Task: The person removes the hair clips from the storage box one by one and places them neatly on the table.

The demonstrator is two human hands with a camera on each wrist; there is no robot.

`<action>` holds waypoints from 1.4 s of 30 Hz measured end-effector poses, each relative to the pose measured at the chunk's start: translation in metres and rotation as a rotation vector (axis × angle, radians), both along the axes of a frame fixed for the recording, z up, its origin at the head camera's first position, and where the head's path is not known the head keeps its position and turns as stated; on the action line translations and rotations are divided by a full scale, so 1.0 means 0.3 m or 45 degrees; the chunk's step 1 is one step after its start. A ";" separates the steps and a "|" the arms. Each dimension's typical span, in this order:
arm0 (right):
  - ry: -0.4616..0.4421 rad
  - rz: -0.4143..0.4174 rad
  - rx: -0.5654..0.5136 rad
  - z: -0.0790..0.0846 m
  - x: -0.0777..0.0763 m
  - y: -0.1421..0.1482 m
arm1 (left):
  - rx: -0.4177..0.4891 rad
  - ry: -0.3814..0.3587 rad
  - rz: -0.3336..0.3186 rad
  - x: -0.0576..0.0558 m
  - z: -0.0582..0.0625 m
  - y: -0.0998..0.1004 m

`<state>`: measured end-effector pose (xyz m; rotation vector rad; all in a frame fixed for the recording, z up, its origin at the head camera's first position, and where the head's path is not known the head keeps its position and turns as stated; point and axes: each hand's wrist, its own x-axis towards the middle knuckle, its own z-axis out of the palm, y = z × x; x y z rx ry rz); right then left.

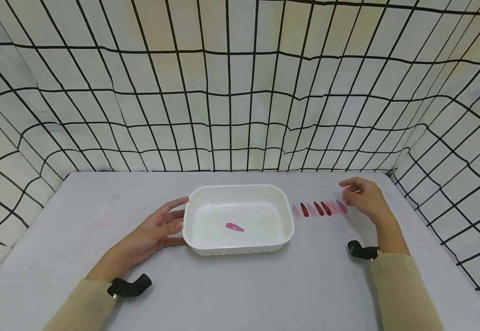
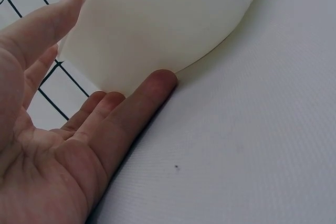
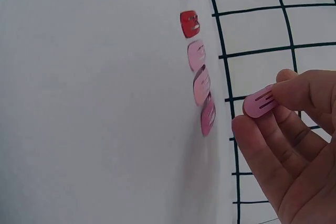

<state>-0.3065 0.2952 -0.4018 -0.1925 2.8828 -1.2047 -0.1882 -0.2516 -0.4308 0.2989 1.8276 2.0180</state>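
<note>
A white tray (image 1: pixel 240 248) stands on the table, and one pink snap hair clip (image 1: pixel 234 227) lies inside it. Against the tray's left end rest the fingers of my left hand (image 1: pixel 153 232), nearly straight, with fingertips at the rim and wall. My right hand (image 1: pixel 365 197) pinches another pink hair clip (image 3: pixel 260 103) between thumb and fingers, held above the far right of the table. Just left of that hand runs a row of several red and pink clips, among them a red clip (image 1: pixel 304 209) and, at the right end, a darker pink clip (image 1: pixel 341 206).
A white cloth covers the table (image 1: pixel 240 294). Black wire mesh (image 1: pixel 229 110) over pale sheeting stands along the back and both sides, close behind the right hand. Each wrist wears a black camera band (image 1: pixel 129 286).
</note>
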 end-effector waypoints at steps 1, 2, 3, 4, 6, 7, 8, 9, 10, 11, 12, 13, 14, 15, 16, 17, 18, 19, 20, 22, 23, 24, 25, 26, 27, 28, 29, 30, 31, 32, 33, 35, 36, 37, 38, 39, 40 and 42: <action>0.001 -0.013 0.009 -0.002 0.000 0.003 | 0.002 -0.002 0.000 -0.001 0.000 0.000; 0.002 -0.026 0.020 -0.005 0.001 0.005 | 0.004 0.000 -0.003 -0.001 0.000 0.000; 0.003 -0.038 0.028 -0.007 0.001 0.007 | 0.005 0.000 -0.004 -0.001 0.001 0.000; 0.002 -0.048 0.038 -0.008 0.001 0.009 | 0.006 0.000 -0.004 -0.001 0.002 0.000; -0.009 -0.062 0.060 -0.010 0.001 0.012 | 0.004 0.001 -0.002 -0.002 0.003 0.000; -0.021 -0.067 0.071 -0.012 0.000 0.012 | 0.001 0.007 -0.004 -0.002 0.003 -0.001; -0.038 -0.069 0.080 -0.013 0.000 0.014 | -0.001 0.006 -0.003 -0.001 0.004 -0.001; -0.057 -0.069 0.089 -0.015 -0.001 0.016 | -0.003 0.000 0.001 -0.001 0.005 0.000; -0.076 -0.069 0.101 -0.017 -0.002 0.018 | -0.004 -0.002 0.003 0.000 0.005 -0.001; -0.092 -0.067 0.111 -0.020 -0.003 0.020 | -0.007 -0.003 0.004 0.000 0.004 -0.001; -0.108 -0.065 0.119 -0.022 -0.004 0.022 | -0.008 0.002 0.000 0.000 0.003 -0.001; -0.121 -0.064 0.126 -0.025 -0.005 0.023 | -0.007 0.001 -0.001 0.000 0.003 -0.001; -0.128 -0.062 0.136 -0.027 -0.005 0.025 | -0.007 -0.007 0.003 0.001 0.004 0.000; -0.134 -0.061 0.146 -0.030 -0.008 0.028 | -0.008 -0.006 0.004 0.000 0.003 0.000; -0.139 -0.064 0.157 -0.032 -0.010 0.030 | -0.009 -0.005 0.003 0.000 0.002 -0.001; -0.144 -0.067 0.166 -0.033 -0.011 0.031 | -0.009 -0.003 0.002 0.000 0.002 -0.001; -0.148 -0.070 0.173 -0.034 -0.012 0.033 | -0.008 0.000 -0.001 -0.001 0.002 -0.001; -0.151 -0.071 0.182 -0.034 -0.012 0.033 | -0.005 -0.004 0.001 -0.001 0.001 -0.001; -0.154 -0.071 0.187 -0.034 -0.012 0.034 | -0.004 -0.001 -0.001 -0.001 0.001 -0.001; -0.153 -0.070 0.201 -0.034 -0.012 0.036 | -0.001 0.008 -0.008 -0.001 0.001 -0.001; -0.150 -0.066 0.206 -0.033 -0.011 0.037 | 0.001 0.010 -0.010 -0.001 0.002 0.000; -0.149 -0.060 0.210 -0.033 -0.010 0.038 | 0.001 0.010 -0.011 -0.001 0.002 0.000; -0.148 -0.055 0.214 -0.032 -0.010 0.038 | 0.003 0.009 -0.011 -0.001 0.002 0.000; -0.148 -0.053 0.220 -0.032 -0.009 0.039 | 0.002 0.013 -0.015 -0.001 0.002 0.000; -0.148 -0.051 0.227 -0.032 -0.009 0.040 | 0.003 0.013 -0.016 -0.001 0.003 0.001; -0.150 -0.048 0.228 -0.030 -0.009 0.038 | 0.004 0.009 -0.014 -0.001 0.003 0.000; -0.152 -0.048 0.231 -0.029 -0.008 0.037 | 0.005 0.009 -0.014 0.000 0.004 0.000; -0.154 -0.052 0.233 -0.027 -0.009 0.036 | 0.004 0.016 -0.017 0.001 0.005 0.000; -0.154 -0.059 0.238 -0.026 -0.009 0.036 | 0.005 0.022 -0.020 0.001 0.006 0.000; -0.153 -0.066 0.244 -0.024 -0.010 0.035 | 0.004 0.028 -0.022 0.001 0.007 0.000; -0.151 -0.073 0.243 -0.020 -0.010 0.034 | 0.004 0.031 -0.023 0.002 0.007 0.000; -0.140 -0.086 0.247 -0.014 -0.010 0.031 | 0.001 0.044 -0.027 0.002 0.008 0.001; -0.132 -0.089 0.247 -0.010 -0.010 0.029 | -0.002 0.053 -0.031 0.001 0.008 0.001; -0.122 -0.086 0.247 -0.006 -0.009 0.026 | -0.004 0.051 -0.029 0.001 0.008 0.001; -0.110 -0.078 0.241 0.000 -0.007 0.021 | -0.007 0.050 -0.028 0.000 0.007 0.001; -0.095 -0.068 0.229 0.005 -0.005 0.015 | -0.009 0.049 -0.026 0.000 0.006 0.001; -0.082 -0.057 0.215 0.012 -0.002 0.008 | -0.011 0.045 -0.024 0.000 0.005 0.001; -0.066 -0.029 0.172 0.028 0.005 -0.011 | -0.014 0.035 -0.017 0.000 0.003 0.000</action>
